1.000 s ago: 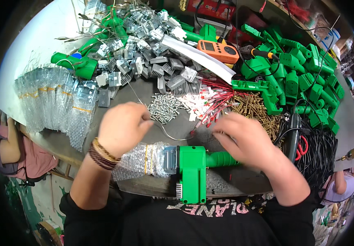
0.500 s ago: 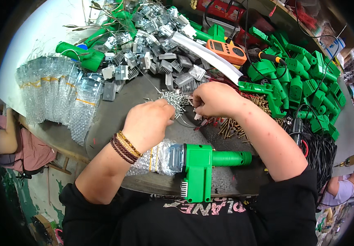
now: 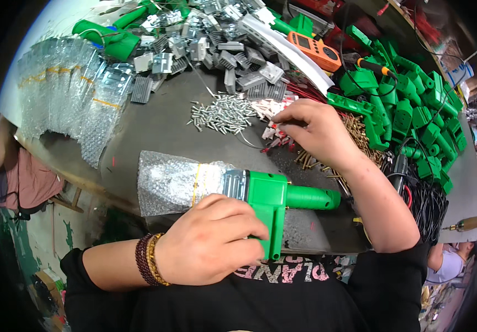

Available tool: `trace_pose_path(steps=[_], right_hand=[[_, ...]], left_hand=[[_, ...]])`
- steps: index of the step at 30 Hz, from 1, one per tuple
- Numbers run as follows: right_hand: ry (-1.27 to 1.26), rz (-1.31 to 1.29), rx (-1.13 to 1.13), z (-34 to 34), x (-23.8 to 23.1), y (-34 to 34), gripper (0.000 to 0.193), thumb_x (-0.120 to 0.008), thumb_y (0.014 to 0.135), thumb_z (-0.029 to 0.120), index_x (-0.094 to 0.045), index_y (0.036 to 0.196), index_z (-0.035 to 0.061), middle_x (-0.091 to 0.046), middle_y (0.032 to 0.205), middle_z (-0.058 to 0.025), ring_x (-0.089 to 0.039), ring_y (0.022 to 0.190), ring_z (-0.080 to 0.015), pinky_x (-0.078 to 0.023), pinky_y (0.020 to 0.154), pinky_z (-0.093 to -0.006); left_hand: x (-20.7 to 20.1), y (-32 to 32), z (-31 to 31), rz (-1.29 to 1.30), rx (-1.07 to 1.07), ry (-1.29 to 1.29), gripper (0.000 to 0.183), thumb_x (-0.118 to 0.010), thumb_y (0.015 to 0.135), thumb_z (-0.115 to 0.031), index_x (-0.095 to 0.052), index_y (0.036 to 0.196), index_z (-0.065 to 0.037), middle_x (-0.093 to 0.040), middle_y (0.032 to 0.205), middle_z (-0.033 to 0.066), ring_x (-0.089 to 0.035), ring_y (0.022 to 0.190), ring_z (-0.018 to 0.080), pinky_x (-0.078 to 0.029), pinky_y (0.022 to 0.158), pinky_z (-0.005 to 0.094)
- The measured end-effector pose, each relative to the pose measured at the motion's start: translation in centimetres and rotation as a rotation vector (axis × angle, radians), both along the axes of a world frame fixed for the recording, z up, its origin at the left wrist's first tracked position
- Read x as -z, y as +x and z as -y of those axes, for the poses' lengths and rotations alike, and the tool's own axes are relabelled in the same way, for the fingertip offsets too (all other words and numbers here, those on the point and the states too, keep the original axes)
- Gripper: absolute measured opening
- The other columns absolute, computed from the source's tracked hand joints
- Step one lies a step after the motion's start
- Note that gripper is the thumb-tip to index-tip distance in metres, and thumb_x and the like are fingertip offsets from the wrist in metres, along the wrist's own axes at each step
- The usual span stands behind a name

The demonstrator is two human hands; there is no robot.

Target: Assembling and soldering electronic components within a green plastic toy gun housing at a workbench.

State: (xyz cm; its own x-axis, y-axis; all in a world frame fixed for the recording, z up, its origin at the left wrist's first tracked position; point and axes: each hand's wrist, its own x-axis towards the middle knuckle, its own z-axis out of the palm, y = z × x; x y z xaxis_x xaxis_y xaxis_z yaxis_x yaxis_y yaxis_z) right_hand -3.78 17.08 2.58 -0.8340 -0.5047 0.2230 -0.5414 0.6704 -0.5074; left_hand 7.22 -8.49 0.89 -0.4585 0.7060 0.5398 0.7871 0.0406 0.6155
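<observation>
1. Progress: the green tool (image 3: 266, 191) lay on the surface (image 3: 155, 122), its bubble-wrapped plate (image 3: 235, 184) seemingly fitted; work left could not be told.
2. Count: one such tool, one orange meter (image 3: 316, 51); silver screws (image 3: 223, 113) heaped, uncountable.
3. Left hand (image 3: 210, 238): grip curled against tool. Right hand (image 3: 321, 133): grip bent near white connectors (image 3: 266, 107). Contents undeterminable.

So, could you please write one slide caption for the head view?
The left hand at a green housing, the right hand beside small white-and-red parts, silver screws heaped nearby.

Two hands (image 3: 210, 240) (image 3: 321, 133); one part-wrapped green tool (image 3: 267, 191); one meter (image 3: 318, 52).
</observation>
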Motion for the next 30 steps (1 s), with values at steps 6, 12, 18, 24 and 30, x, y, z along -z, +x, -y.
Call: trace_pose_path(steps=[6, 12, 18, 24, 30], right_hand=[[-0.077, -0.021, -0.091, 0.0, -2.6, 5.3, 0.012, -0.080, 0.077, 0.014, -0.072, 0.085, 0.0094, -0.070, 0.086, -0.0074, -0.068, 0.084, -0.0260, -0.055, 0.075, -0.0372], [-0.056, -0.057, -0.359, 0.0, -1.4, 14.2, 0.023, -0.072, 0.075, 0.015, -0.072, 0.097, 0.0091, -0.067, 0.101, -0.0048, -0.066, 0.087, -0.0224, -0.054, 0.073, -0.0339], [0.050, -0.321, -0.430, 0.1, -1.4, 14.6, 0.027, -0.071, 0.069, 0.013, -0.071, 0.095, 0.0051, -0.066, 0.097, -0.0056, -0.064, 0.085, -0.0191, -0.051, 0.070, -0.0298], [0.140, -0.446, -0.470, 0.3, -1.1, 15.0, 0.030, -0.071, 0.070, 0.013, -0.072, 0.099, 0.0041, -0.067, 0.100, -0.0052, -0.061, 0.079, -0.0163, -0.049, 0.068, -0.0280], [0.146, -0.390, -0.482, -1.2, -2.0, 12.5, 0.040, -0.072, 0.075, 0.015, -0.071, 0.115, 0.0088, -0.069, 0.107, -0.0076, -0.062, 0.078, -0.0157, -0.050, 0.066, -0.0281]], left_hand=[[0.8, -0.2, 0.9, -0.110, -0.008, -0.031, 0.018, -0.081, 0.071, -0.014, -0.066, 0.081, -0.012, -0.069, 0.101, 0.0020, -0.063, 0.093, 0.0228, -0.048, 0.078, 0.0378], [1.8, -0.2, 1.4, -0.461, -0.022, 0.009, 0.013, -0.077, 0.079, -0.014, -0.066, 0.083, -0.015, -0.070, 0.105, 0.0014, -0.066, 0.084, 0.0179, -0.049, 0.077, 0.0337], [0.3, -4.3, 4.3, -0.252, -0.382, -0.034, 0.024, -0.071, 0.075, -0.005, -0.069, 0.099, -0.005, -0.068, 0.102, 0.0119, -0.065, 0.088, 0.0328, -0.051, 0.077, 0.0449], [2.1, -10.8, 4.9, -0.004, -0.696, -0.301, 0.018, -0.074, 0.082, -0.009, -0.064, 0.096, -0.002, -0.063, 0.092, 0.0119, -0.063, 0.085, 0.0297, -0.051, 0.075, 0.0363], [2.5, -12.1, 4.0, 0.013, -0.658, -0.422, 0.011, -0.070, 0.085, -0.008, -0.061, 0.090, -0.002, -0.061, 0.087, 0.0125, -0.062, 0.082, 0.0327, -0.050, 0.072, 0.0398]])
